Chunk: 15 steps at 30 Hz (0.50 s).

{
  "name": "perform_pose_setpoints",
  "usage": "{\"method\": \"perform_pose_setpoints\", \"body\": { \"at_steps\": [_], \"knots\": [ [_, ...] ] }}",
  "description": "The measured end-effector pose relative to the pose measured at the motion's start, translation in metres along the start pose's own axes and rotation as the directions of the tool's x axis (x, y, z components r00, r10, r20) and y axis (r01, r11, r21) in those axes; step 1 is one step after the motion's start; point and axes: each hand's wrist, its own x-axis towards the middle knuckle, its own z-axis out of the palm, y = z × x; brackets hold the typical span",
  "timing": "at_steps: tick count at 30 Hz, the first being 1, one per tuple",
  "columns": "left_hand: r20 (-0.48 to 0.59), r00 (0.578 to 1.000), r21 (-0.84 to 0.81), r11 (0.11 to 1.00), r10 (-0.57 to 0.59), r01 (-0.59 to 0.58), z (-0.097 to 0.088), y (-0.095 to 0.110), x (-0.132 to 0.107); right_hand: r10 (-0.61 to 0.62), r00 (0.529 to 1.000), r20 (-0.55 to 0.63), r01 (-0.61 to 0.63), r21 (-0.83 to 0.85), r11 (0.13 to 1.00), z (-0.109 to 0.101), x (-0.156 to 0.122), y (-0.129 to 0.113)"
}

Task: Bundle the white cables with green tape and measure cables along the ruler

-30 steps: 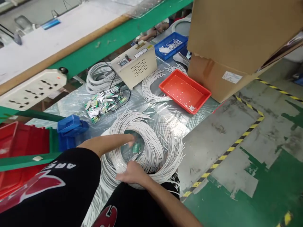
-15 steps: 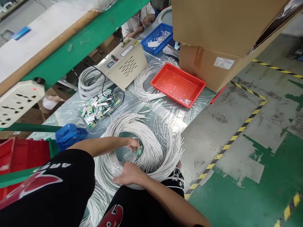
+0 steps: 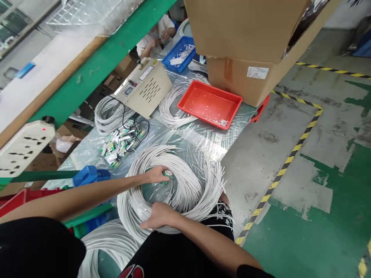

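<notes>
A large coil of white cables (image 3: 185, 181) lies at the table's near edge, its loose cut ends fanned out at the right. Over the coil's open middle, my left hand (image 3: 156, 174) is closed on a small green and white roll of tape (image 3: 167, 173). My right hand (image 3: 159, 216) grips the coil's near side, next to a band of clear film (image 3: 143, 207) around the cables. The coil hides some of the right fingers. Below at the left lies another coil of white cables (image 3: 106, 235).
A pile of small green and silver parts (image 3: 120, 143) sits beside a beige machine (image 3: 147, 88) with a black cord. Farther back are a red tray (image 3: 208, 102), a blue tray (image 3: 176, 67) and a cardboard box (image 3: 234, 85). A green beam (image 3: 78, 81) crosses the left. Another person (image 3: 156, 38) sits beyond.
My left hand has moved slightly up and toward the left inside the coil, and the roll has turned. My right hand stays on the coil. The camera view has shifted.
</notes>
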Motion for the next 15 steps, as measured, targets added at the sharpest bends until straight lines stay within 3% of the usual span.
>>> {"method": "perform_pose_setpoints", "body": {
  "at_steps": [5,8,11,15],
  "knots": [
    [-0.083,0.992,-0.079,0.991,0.098,-0.105,-0.040,0.033,-0.033,-0.002,1.000,0.011,0.003,-0.042,0.999,-0.005,-0.004,-0.008],
    [-0.131,0.949,0.085,0.957,0.287,-0.278,-0.067,0.059,-0.041,0.003,1.000,-0.006,-0.003,-0.049,0.999,-0.006,-0.004,-0.009],
    [-0.050,0.886,0.340,0.842,0.461,-0.419,-0.091,0.081,-0.047,0.010,1.000,-0.019,-0.011,-0.051,0.999,-0.003,-0.001,-0.008],
    [0.105,0.871,0.447,0.760,0.481,-0.473,-0.102,0.103,-0.063,0.027,1.000,-0.010,-0.027,-0.057,0.998,-0.003,-0.002,-0.008]
  ]
}}
